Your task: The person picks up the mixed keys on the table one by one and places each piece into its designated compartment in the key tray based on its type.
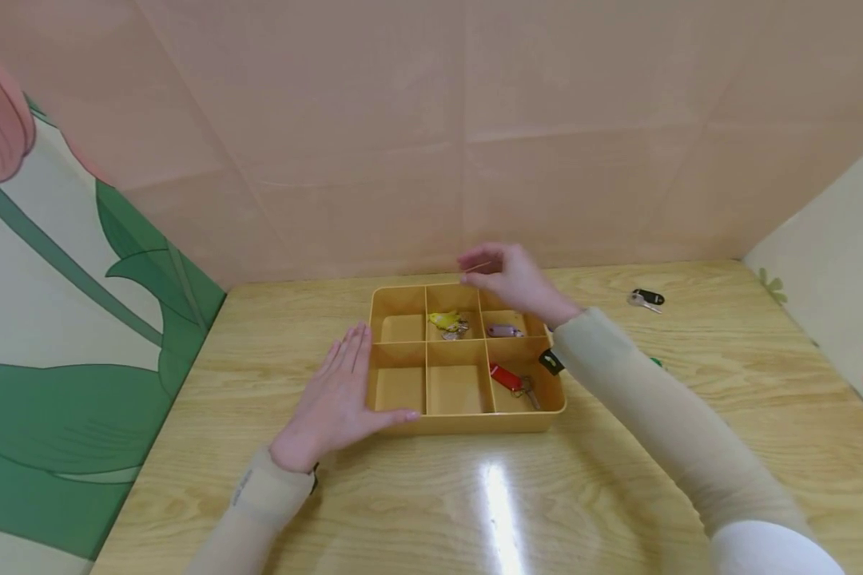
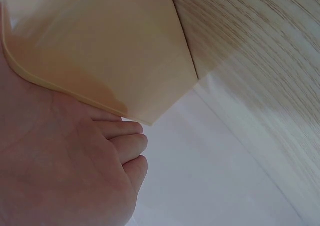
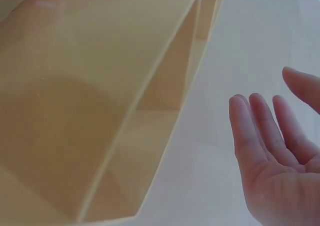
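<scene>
A yellow six-compartment tray (image 1: 467, 425) sits on the wooden table. My left hand (image 1: 334, 399) rests against its left wall with straight fingers, the thumb lying over the front rim. Above the back right compartment hovers my right hand (image 1: 507, 275); in the right wrist view that hand (image 3: 280, 171) has loosely extended fingers and holds nothing. The back middle compartment contains a yellow key tag (image 1: 444, 320) with keys. A purple key tag (image 1: 504, 331) lies in the back right one. In the front right one is a red key tag (image 1: 505, 377) with a key.
A black key tag (image 1: 649, 296) with a key lies on the table to the right of the tray. Closer to my right sleeve, a small green thing (image 1: 658, 362) shows only partly. A pinkish wall covering (image 1: 331, 144) rises behind the table.
</scene>
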Available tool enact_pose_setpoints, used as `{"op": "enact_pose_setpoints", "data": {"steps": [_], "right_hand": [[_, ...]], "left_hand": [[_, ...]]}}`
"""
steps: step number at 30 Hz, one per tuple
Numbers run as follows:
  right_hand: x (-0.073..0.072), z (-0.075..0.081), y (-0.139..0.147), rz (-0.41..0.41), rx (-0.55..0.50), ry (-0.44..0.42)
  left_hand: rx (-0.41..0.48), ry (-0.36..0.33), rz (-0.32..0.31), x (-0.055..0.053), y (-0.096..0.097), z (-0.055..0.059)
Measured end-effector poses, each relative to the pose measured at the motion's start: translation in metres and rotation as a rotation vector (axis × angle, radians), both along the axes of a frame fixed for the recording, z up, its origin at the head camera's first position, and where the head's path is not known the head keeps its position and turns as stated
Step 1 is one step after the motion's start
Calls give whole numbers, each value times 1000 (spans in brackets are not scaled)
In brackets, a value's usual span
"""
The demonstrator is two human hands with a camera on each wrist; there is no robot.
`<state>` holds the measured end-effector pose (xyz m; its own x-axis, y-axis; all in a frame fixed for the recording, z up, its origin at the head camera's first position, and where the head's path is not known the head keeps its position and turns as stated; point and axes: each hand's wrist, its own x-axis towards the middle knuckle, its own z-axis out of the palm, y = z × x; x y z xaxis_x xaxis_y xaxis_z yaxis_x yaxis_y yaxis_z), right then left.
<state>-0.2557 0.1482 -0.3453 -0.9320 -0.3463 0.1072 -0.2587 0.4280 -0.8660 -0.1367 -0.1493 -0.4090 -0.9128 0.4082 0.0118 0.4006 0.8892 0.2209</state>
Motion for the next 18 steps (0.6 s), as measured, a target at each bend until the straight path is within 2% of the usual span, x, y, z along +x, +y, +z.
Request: {"op": "enact_pose_setpoints", "data": {"steps": [8, 18], "right_hand": [[7, 9, 2, -24, -14, -16], [16, 22, 4, -19, -10, 13]], "left_hand": [[9, -4, 1, 0, 0, 0], [15, -2, 6, 0, 2, 0]]}}
